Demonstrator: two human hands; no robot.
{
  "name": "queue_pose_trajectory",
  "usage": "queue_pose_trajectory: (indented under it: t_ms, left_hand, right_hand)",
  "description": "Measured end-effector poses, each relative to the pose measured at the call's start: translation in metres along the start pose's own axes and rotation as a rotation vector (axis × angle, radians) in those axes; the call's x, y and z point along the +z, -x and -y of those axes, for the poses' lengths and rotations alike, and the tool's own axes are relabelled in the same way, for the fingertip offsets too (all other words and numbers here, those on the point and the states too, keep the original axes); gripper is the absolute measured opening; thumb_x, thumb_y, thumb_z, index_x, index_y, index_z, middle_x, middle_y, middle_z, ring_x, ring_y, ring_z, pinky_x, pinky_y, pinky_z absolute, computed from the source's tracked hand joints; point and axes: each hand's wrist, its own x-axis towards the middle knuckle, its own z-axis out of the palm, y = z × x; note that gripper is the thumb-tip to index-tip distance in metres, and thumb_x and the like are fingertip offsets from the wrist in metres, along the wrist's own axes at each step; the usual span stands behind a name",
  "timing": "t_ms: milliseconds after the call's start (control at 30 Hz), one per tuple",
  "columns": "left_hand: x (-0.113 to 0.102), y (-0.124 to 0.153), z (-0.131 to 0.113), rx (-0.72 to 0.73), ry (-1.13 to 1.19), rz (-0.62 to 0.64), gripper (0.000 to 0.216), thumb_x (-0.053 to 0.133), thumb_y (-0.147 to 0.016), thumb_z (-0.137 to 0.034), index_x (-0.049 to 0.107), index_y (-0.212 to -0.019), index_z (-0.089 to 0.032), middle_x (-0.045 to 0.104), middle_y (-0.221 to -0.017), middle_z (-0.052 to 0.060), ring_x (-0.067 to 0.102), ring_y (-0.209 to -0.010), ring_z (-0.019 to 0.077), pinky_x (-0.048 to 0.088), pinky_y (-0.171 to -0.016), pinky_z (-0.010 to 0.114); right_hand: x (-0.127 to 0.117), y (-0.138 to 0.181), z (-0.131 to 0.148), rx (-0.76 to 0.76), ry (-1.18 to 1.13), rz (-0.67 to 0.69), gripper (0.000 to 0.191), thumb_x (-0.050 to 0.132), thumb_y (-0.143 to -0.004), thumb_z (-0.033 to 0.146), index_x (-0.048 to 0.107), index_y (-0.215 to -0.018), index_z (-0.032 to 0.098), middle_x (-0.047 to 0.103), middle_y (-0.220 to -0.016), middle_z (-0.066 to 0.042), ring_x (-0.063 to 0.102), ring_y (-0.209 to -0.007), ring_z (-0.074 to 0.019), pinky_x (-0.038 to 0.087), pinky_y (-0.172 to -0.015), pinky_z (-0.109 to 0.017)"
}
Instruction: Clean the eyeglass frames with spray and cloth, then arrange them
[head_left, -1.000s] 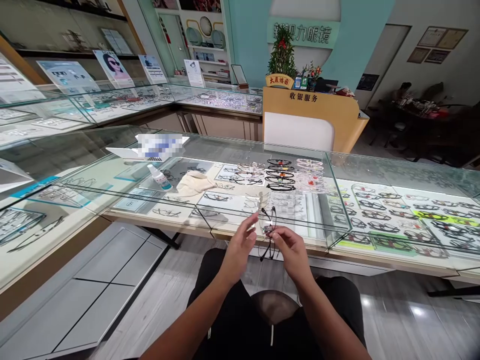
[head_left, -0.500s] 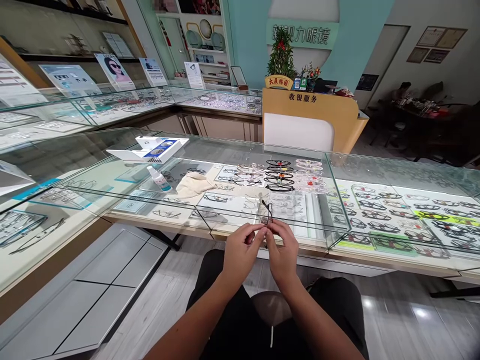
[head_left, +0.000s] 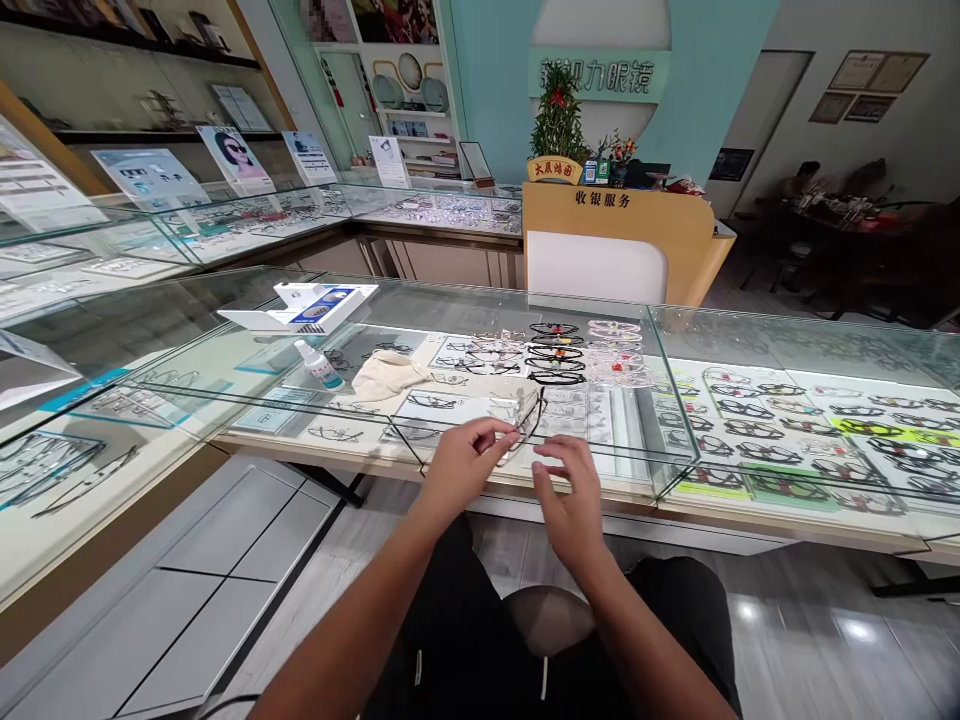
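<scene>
My left hand [head_left: 463,460] pinches a pair of thin black-framed glasses [head_left: 529,418] and holds them over the near edge of the glass display counter [head_left: 420,305]. My right hand [head_left: 568,492] hovers just right of and below the glasses, fingers loosely spread, with nothing in it. On the counter beyond lie a cream cleaning cloth [head_left: 387,372], a small spray bottle [head_left: 319,364] and several pairs of black and clear frames [head_left: 556,355] in rows.
A white open box [head_left: 300,306] sits on the counter's far left. More glass showcases run along the left. An orange cashier desk [head_left: 616,240] with a small tree stands behind. Frames on display fill the showcase to the right [head_left: 810,420].
Both hands were pinching the glasses together half a second ago. Now my right hand has let go and opened, while my left hand has carried the glasses up and forward over the counter.
</scene>
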Motion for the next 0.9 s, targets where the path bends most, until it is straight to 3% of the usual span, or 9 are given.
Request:
queue_pose_trajectory:
  t_ms: [100,200,300,400,667,900]
  left_hand:
    - [-0.03,-0.035,-0.004,0.046,-0.236,0.043,0.035,0.064,-0.094,-0.055,0.081,-0.095,-0.024,0.045,-0.061,-0.003,0.046,-0.061,0.0162,0.033,-0.062,0.03]
    - [-0.055,-0.079,-0.004,0.072,-0.506,0.115,0.032,0.062,-0.094,-0.05,0.082,-0.096,-0.024,0.06,-0.068,0.001,0.055,-0.068,0.0197,0.032,-0.063,0.031]
    - [-0.064,-0.118,0.004,0.047,-0.746,0.238,0.03,0.061,-0.093,-0.044,0.082,-0.098,-0.024,0.074,-0.087,0.006,0.062,-0.077,0.0228,0.034,-0.065,0.032]
    - [-0.06,-0.143,0.017,0.066,-0.862,0.32,0.026,0.062,-0.091,-0.037,0.083,-0.1,-0.025,0.079,-0.101,0.008,0.065,-0.086,0.0246,0.037,-0.069,0.032]
    - [-0.045,-0.16,0.034,0.07,-0.945,0.394,0.022,0.064,-0.09,-0.029,0.084,-0.099,-0.025,0.079,-0.101,0.009,0.069,-0.096,0.0266,0.044,-0.078,0.03]
    - [-0.05,-0.171,0.04,0.045,-0.954,0.428,0.022,0.068,-0.086,-0.034,0.085,-0.1,-0.029,0.08,-0.107,0.006,0.07,-0.099,0.0272,0.048,-0.081,0.031]
  right_hand:
    - [-0.027,-0.027,-0.019,-0.012,0.059,-0.042,0.013,0.055,-0.105,0.033,0.065,-0.104,0.025,0.065,-0.102,-0.006,0.061,-0.096,-0.0215,0.053,-0.08,-0.034]
    - [-0.057,-0.062,-0.047,0.008,0.1,-0.038,0.014,0.053,-0.104,0.036,0.058,-0.103,0.024,0.06,-0.089,-0.002,0.054,-0.079,-0.018,0.044,-0.073,-0.032]
    - [-0.076,-0.087,-0.066,0.111,0.075,0.026,0.022,0.055,-0.102,0.045,0.056,-0.107,0.023,0.046,-0.069,0.006,0.038,-0.061,-0.0151,0.031,-0.06,-0.03]
    - [-0.081,-0.093,-0.073,0.214,0.016,0.089,0.032,0.057,-0.101,0.055,0.056,-0.106,0.023,0.031,-0.059,0.01,0.024,-0.054,-0.0133,0.019,-0.054,-0.029]
    - [-0.079,-0.088,-0.074,0.248,0.045,0.17,0.047,0.056,-0.1,0.068,0.061,-0.092,0.022,0.028,-0.056,0.009,0.02,-0.052,-0.0118,0.014,-0.053,-0.03]
    - [-0.08,-0.088,-0.07,0.268,-0.062,0.208,0.046,0.066,-0.093,0.067,0.058,-0.084,0.023,0.027,-0.058,0.008,0.019,-0.055,-0.0117,0.015,-0.054,-0.029]
